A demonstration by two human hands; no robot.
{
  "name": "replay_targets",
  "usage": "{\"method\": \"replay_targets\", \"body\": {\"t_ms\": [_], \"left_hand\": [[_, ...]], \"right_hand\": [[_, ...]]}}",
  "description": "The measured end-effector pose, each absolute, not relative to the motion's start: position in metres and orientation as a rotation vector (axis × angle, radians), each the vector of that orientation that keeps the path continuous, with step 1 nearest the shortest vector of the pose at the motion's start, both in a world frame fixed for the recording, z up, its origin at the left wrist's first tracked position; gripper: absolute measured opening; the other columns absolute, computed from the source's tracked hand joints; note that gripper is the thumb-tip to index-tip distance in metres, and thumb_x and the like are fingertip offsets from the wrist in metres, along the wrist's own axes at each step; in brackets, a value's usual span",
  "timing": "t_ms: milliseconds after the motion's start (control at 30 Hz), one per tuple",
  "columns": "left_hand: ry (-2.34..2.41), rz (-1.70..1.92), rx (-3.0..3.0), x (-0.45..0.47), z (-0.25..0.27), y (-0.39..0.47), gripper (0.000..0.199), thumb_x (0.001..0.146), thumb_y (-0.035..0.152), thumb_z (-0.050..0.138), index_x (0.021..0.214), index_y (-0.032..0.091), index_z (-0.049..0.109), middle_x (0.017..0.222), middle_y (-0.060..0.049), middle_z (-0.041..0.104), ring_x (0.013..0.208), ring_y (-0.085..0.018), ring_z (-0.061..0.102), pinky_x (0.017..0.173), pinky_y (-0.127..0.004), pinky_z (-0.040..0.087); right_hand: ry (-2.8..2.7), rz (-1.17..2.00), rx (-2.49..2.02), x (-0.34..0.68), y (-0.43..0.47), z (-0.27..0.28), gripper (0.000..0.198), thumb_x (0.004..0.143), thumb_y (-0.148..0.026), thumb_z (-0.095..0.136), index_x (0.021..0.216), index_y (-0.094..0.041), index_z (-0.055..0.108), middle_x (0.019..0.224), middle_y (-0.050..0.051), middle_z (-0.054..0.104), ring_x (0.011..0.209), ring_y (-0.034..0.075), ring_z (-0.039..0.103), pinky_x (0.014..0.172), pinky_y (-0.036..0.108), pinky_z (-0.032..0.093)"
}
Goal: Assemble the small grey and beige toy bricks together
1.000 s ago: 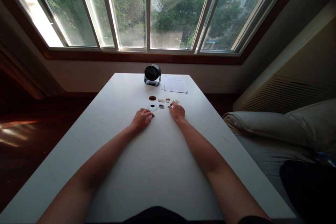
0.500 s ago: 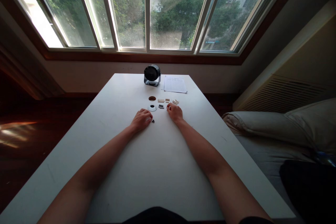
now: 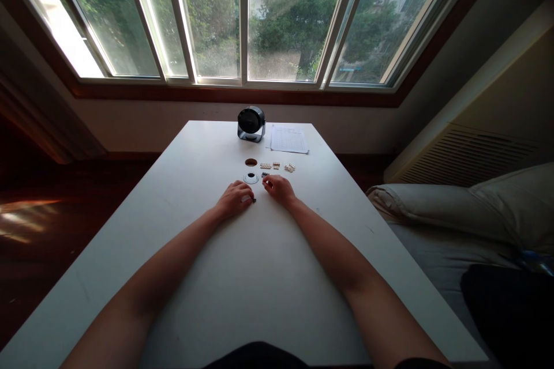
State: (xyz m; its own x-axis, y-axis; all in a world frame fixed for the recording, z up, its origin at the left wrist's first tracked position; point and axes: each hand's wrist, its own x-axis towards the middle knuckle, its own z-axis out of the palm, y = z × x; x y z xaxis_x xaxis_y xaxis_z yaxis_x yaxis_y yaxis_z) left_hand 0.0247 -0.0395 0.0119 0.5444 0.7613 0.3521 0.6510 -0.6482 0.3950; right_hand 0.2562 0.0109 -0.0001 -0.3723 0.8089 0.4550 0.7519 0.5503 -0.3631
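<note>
My left hand (image 3: 235,199) rests on the white table (image 3: 255,277) with its fingers curled together. At its fingertips is a small dark piece (image 3: 254,200), too small to name and partly covered by the fingers. My right hand (image 3: 280,189) hovers just to the right of it, thumb and fingers pinched; whatever sits between them is too small to make out. Small dark parts (image 3: 265,174) lie right behind the right fingers, which partly hide them. A round silver ring-shaped cover (image 3: 251,179) lies just beyond the left hand.
Behind the hands are rows of small pale parts (image 3: 265,166), a reddish-pale group (image 3: 276,165) and a loose white pile (image 3: 289,168). The table has a round hole (image 3: 251,162). A black fan-like device (image 3: 251,123) and a printed sheet (image 3: 289,139) occupy its far end.
My right hand has moved left and slightly toward me, from beside the white pile to in front of the dark parts. The dark piece at my left fingertips has shifted slightly right.
</note>
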Motion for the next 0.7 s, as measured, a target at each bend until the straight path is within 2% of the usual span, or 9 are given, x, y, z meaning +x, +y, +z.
{"method": "replay_targets", "body": {"t_ms": [333,500,700], "left_hand": [[1.389,0.850,2.455,0.024,0.013,-0.040,0.013,0.087,0.026,0.061,0.094,0.026,0.071,0.106,-0.004,0.069,0.108,-0.024,0.054,0.098,-0.041,0.040],[1.419,0.917,2.404,0.023,0.012,-0.039,0.010,0.088,0.028,0.060,0.092,0.025,0.069,0.105,-0.003,0.069,0.104,-0.023,0.056,0.097,-0.039,0.041],[1.433,0.922,2.369,0.023,0.013,-0.039,0.011,0.088,0.028,0.060,0.091,0.025,0.069,0.102,-0.004,0.069,0.102,-0.023,0.058,0.096,-0.039,0.042]], "right_hand": [[-2.305,0.089,-0.977,0.245,-0.002,0.007,0.010,0.090,-0.025,0.059,0.092,-0.020,0.067,0.076,0.001,0.065,0.073,0.014,0.056,0.074,0.025,0.039],[-2.383,0.064,-0.794,0.238,-0.008,0.011,0.013,0.091,-0.026,0.060,0.102,-0.021,0.064,0.085,0.003,0.068,0.081,0.017,0.058,0.076,0.027,0.041],[-2.466,0.014,-0.729,0.234,-0.010,0.011,0.010,0.093,-0.025,0.056,0.098,-0.021,0.064,0.091,0.006,0.067,0.086,0.018,0.058,0.078,0.029,0.043]]}}
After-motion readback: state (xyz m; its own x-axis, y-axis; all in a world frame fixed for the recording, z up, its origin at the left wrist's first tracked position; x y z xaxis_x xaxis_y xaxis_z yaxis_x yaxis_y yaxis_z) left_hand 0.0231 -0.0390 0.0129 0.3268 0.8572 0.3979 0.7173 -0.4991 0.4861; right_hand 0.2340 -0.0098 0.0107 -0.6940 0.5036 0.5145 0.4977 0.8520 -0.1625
